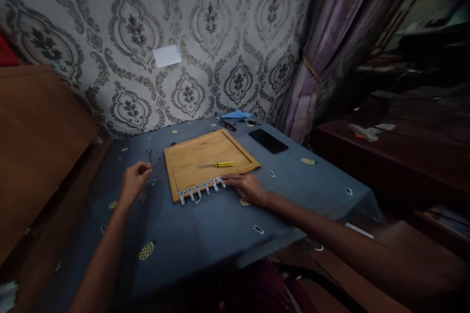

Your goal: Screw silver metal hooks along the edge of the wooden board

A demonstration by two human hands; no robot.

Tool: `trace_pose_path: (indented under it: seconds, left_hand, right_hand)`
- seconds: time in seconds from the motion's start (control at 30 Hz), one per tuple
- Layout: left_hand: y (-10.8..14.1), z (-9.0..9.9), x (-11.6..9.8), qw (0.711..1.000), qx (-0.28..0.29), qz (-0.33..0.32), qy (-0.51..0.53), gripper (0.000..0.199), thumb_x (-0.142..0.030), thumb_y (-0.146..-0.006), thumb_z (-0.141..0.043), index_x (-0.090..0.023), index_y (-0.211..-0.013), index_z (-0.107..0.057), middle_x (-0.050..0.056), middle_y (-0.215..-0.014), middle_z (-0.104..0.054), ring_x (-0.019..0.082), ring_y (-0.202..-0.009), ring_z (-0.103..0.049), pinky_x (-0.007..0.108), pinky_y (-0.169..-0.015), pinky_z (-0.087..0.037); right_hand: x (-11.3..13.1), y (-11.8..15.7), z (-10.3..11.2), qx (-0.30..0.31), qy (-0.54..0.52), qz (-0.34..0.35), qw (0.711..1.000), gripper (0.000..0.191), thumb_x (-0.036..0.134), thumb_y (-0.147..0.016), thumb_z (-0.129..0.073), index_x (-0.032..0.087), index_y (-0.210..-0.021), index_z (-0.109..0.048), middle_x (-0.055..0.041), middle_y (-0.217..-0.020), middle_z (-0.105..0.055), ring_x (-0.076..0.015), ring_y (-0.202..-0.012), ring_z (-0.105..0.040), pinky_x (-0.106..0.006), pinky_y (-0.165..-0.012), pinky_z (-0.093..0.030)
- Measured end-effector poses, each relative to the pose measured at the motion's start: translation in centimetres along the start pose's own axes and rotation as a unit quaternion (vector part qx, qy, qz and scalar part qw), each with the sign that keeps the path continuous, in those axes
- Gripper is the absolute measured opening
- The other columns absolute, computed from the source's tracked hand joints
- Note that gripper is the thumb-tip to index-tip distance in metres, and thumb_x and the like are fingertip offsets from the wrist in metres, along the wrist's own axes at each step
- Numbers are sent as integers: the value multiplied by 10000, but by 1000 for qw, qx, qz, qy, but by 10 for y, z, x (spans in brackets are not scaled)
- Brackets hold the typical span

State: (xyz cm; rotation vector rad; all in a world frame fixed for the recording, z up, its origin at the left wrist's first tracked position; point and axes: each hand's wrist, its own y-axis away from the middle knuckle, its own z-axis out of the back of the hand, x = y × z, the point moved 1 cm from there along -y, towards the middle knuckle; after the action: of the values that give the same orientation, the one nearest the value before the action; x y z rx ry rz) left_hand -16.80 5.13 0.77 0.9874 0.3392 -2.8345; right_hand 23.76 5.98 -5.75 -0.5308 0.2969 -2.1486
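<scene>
While the right hand [251,189], fingers loosely extended and gripping nothing visible, touches the right end of a metal hook rail [200,188] lying along the near edge of a framed wooden board [191,154], the left hand [135,178] appears above the blue tablecloth [209,234] to the board's left, thumb and fingertips pinched together; whether they hold anything small cannot be told. A yellow-handled screwdriver [223,164] rests on the board, and a black phone [268,141] lies to its right.

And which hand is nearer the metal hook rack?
Right. The right hand is at the right end of the metal hook rack; the left hand is apart, beyond its left end.
</scene>
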Motion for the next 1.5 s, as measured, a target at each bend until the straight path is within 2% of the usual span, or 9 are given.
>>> trace_pose_path:
  seconds: [0.13,0.2,0.3,0.47,0.63,0.87,1.13,1.33,1.5]
  left_hand:
    - [12,-20,-13,996,24,-34,81,325,-379,-967,-633,-155,-1202,-623,82,-1169,-665,201,-983,-673,404,-844,-591]
    - [17,-31,-27,991,33,-54,116,229,-353,-935,-669,-141,-1023,-661,41,-980,-688,163,-849,-667,348,-771,-579]
    - [22,-44,-53,982,42,-76,165,117,-275,-778,-721,-169,-779,-671,-4,-746,-672,148,-732,-637,263,-695,-527]
    - [25,-58,-96,970,81,-90,210,159,-321,-699,-684,-172,-752,-704,-1,-706,-682,134,-664,-603,234,-615,-472]
    - [26,-71,-122,962,120,-90,230,160,-329,-684,-693,-172,-715,-705,1,-695,-697,134,-648,-613,239,-617,-485]
    - [24,-79,-134,952,147,-85,254,192,-290,-685,-742,-182,-834,-690,-9,-731,-691,121,-684,-632,232,-649,-497]
    - [12,-85,-142,938,204,-76,269,270,-386,-720,-782,-170,-775,-629,-6,-676,-663,112,-604,-610,224,-576,-482]
    - [7,-101,-151,917,299,-75,253,132,-293,-761,-703,-167,-771,-663,-13,-681,-630,102,-624,-559,219,-599,-427]
    - [3,-114,-158,898,386,-91,192,76,-238,-813,-621,-175,-772,-630,-27,-669,-595,105,-624,-520,214,-582,-395]
  right_hand:
    - [-2,1,-1,4,-5,3,1000,492,-10,-853,-483,191,-1239,-713,-112,-1320,-703,-246,-1159,-720,-418,-973,-598]
    - [-2,1,-1,8,-7,3,1000,506,-21,-840,-479,186,-1239,-712,-109,-1327,-700,-249,-1170,-714,-421,-984,-593]
    - [-2,2,-2,12,-8,-4,1000,510,-21,-843,-479,191,-1247,-706,-97,-1328,-701,-241,-1150,-724,-408,-979,-596]
    - [-2,2,-2,19,-5,-13,1000,519,-5,-862,-486,233,-1273,-695,-69,-1332,-701,-218,-1140,-728,-362,-966,-599]
    - [-1,3,0,26,-1,-15,1000,520,19,-884,-483,244,-1313,-673,-60,-1354,-689,-218,-1148,-724,-338,-953,-601]
    - [2,4,2,26,6,-8,1000,508,35,-897,-476,240,-1321,-667,-50,-1378,-672,-226,-1104,-742,-339,-916,-615]
    - [5,5,7,-8,7,11,1000,533,4,-862,-473,237,-1295,-678,-40,-1348,-695,-176,-1019,-765,-257,-825,-610]
    - [8,5,10,-31,16,22,999,529,-13,-839,-479,213,-1273,-678,-61,-1281,-732,-171,-914,-779,-230,-655,-581]
    - [9,6,10,-21,19,27,999,529,-29,-814,-496,186,-1265,-672,-70,-1326,-707,-169,-839,-771,-252,-624,-574]
